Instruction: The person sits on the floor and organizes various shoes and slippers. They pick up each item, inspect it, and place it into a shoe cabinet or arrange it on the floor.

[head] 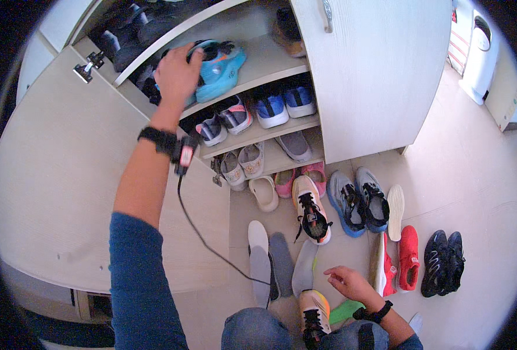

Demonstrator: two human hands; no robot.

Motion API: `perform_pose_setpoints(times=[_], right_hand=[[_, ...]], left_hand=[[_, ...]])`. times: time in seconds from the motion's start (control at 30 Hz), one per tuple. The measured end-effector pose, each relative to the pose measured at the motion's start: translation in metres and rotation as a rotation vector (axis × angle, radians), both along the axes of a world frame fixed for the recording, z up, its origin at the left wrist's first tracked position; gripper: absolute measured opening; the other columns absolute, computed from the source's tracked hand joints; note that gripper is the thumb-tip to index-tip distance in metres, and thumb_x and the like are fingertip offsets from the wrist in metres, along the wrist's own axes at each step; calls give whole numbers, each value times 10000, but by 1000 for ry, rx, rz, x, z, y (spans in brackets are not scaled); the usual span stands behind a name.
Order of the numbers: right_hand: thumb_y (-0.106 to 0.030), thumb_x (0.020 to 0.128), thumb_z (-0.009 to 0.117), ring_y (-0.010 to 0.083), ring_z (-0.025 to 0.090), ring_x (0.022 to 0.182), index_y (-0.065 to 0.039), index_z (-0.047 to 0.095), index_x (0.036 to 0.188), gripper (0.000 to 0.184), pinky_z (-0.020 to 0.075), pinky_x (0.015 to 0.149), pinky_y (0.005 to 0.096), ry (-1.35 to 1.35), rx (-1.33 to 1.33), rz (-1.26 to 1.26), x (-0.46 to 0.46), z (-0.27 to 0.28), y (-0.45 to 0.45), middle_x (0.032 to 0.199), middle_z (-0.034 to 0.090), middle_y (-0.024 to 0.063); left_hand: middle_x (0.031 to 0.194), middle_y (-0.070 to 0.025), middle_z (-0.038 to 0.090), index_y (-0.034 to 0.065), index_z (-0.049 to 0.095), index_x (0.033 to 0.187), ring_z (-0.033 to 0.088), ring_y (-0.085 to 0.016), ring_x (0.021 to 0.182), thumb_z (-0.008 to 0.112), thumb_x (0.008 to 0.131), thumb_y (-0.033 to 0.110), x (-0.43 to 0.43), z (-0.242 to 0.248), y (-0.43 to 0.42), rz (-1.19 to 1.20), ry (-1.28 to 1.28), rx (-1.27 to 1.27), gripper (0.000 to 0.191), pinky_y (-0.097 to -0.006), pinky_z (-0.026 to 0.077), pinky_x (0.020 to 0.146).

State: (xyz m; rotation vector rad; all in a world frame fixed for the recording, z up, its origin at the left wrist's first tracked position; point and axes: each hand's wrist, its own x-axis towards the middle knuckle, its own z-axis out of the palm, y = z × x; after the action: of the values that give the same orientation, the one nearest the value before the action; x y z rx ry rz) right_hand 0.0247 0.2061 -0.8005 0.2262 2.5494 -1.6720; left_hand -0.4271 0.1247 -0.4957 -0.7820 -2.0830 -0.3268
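My left hand (177,72) reaches into the upper shelf of a shoe cabinet, its fingers over the heel part of a turquoise shoe (223,72) with black laces; whether it grips the shoe cannot be told. My right hand (350,282) hangs with loosely bent fingers above the floor, holding nothing. Near it are a grey insole (304,267), a green insole (345,311) and a cream sneaker with black laces (313,313). Another cream sneaker (312,210) stands farther forward, close to the cabinet.
Lower shelves hold blue shoes (271,111), dark grey shoes (236,114) and grey slip-ons (294,145). An open cabinet door (66,175) is at the left. Grey-blue sneakers (348,203), red shoes (409,258), black shoes (435,262) and grey insoles (280,262) are on the floor. A cable hangs from my left wrist.
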Motion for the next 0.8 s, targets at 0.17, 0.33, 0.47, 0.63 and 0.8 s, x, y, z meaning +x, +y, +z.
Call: perform_pose_setpoints(times=[0.17,0.33,0.47,0.63,0.8], right_hand=[[-164,831,528,327,569,875,-73,568,1041,232,470,758,379,-68,-37,-6,2,-4,-1,995,581,156],[-173,833,512,320,573,878,-69,563,1057,252,470,754,384,-92,-47,26,0,-14,-3,971,587,164],[-151,820,534,266,566,770,-66,560,1060,256,469,691,352,-97,38,55,-1,-28,-10,864,576,133],[-181,822,529,302,582,761,-82,556,1054,254,471,672,374,-99,1,23,21,-32,-9,855,582,131],[-138,810,548,256,577,741,-68,568,1029,231,469,672,343,-132,99,-129,30,-34,10,843,581,122]], left_hand=[[1382,-34,277,364,491,1186,203,-349,1282,632,737,324,31,-65,-8,4,263,-341,472,-638,235,922],[1383,-26,270,341,512,1164,218,-395,1254,666,721,252,-8,-72,-6,1,264,-306,477,-552,428,819],[1352,-89,313,263,501,1193,279,-376,1222,598,786,303,-33,-76,4,46,306,-400,420,-511,370,898],[1210,-186,446,99,475,1176,356,-409,1143,519,818,294,-32,-69,-3,29,497,-867,409,-575,242,941],[1288,-180,398,143,510,1204,327,-319,1217,573,810,271,40,-121,-28,-480,197,-128,419,-453,254,994]])
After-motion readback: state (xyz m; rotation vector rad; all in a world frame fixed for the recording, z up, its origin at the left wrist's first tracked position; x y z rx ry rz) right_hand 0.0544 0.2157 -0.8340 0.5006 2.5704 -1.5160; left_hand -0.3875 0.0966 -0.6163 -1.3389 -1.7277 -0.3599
